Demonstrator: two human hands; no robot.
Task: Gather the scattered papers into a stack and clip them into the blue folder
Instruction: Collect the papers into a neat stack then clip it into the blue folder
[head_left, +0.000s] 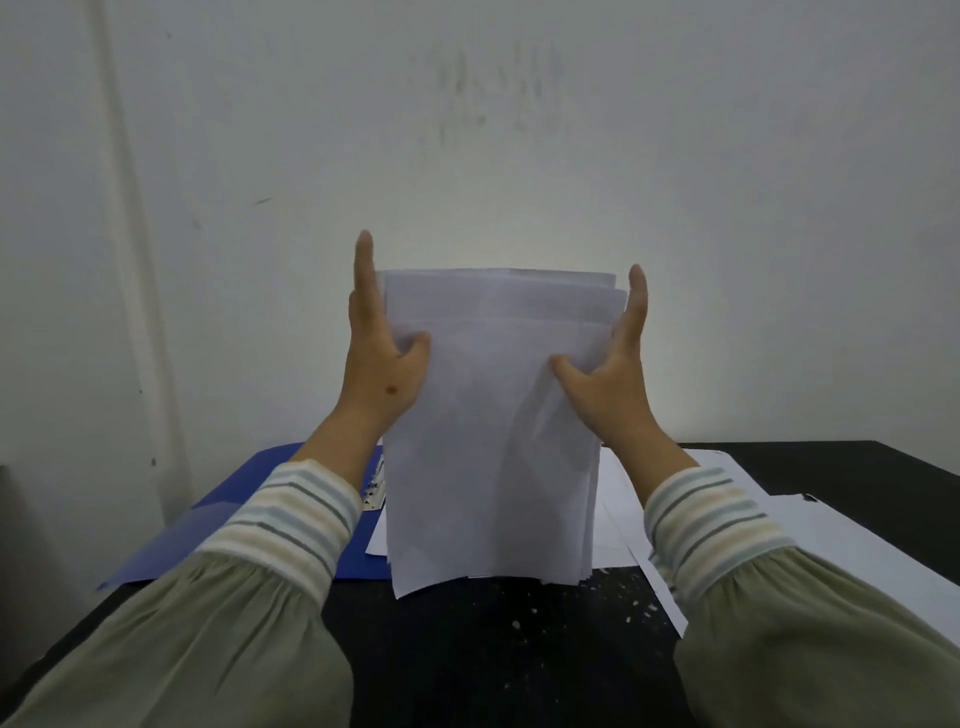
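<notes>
Evidently you stand the paper stack (493, 431) upright between your hands to square its edges: your left hand (382, 358) and right hand (613, 374) each press a side, fingers straight, thumbs on the front sheet. Top edges sit stepped, uneven. Below your left wrist lies the open blue folder (228, 514).

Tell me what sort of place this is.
Probably a plain office or study desk. A dark table stands against a bare, scuffed wall, with an open blue folder and loose white sheets lying on it, and a paper stack held upright.
</notes>
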